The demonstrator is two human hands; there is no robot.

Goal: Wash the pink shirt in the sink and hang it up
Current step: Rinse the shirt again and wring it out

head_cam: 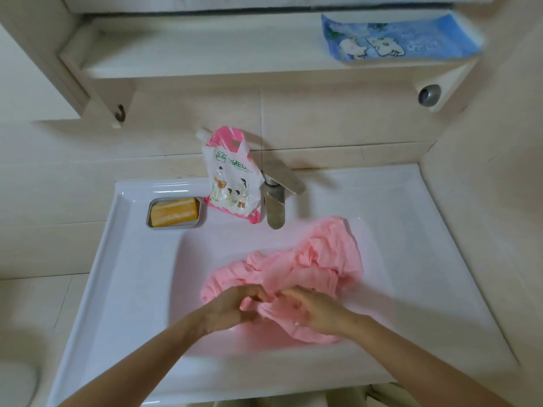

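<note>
The sink (176, 274) seems free leftward; faucet (274, 207) and pouch (232, 183) crowd its back rim.

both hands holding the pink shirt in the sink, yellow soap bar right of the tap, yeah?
No: the head view shows the soap bar left of the tap. The left hand and right hand hold the pink shirt in the sink.

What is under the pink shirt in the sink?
Only the white sink basin shows around the pink shirt. The left hand and the right hand grip its near edge. Anything beneath, such as a drain, is covered.
</note>
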